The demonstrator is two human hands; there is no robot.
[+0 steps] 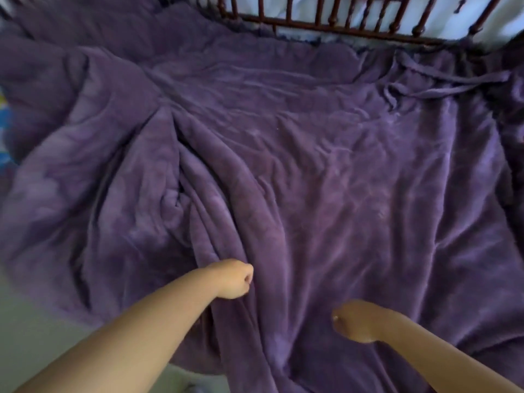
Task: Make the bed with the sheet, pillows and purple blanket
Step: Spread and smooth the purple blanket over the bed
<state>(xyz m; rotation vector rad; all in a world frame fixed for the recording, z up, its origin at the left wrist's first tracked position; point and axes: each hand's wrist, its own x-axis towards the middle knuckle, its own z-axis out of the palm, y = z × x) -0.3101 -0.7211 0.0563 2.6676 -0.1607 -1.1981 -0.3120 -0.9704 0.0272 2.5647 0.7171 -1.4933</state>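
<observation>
Beyond the rumpled purple blanket (312, 165), a dark railed headboard (354, 21).

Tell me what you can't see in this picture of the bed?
- Sheet and pillows: hidden in the head view, the purple blanket covers the bed.
- Fingers of the left hand and right hand: curled into the blanket's folds, so the grip is hidden.
- Headboard rails: cut off by the top edge.
- Colourful thing at the left edge: cut off, blurred.
</observation>
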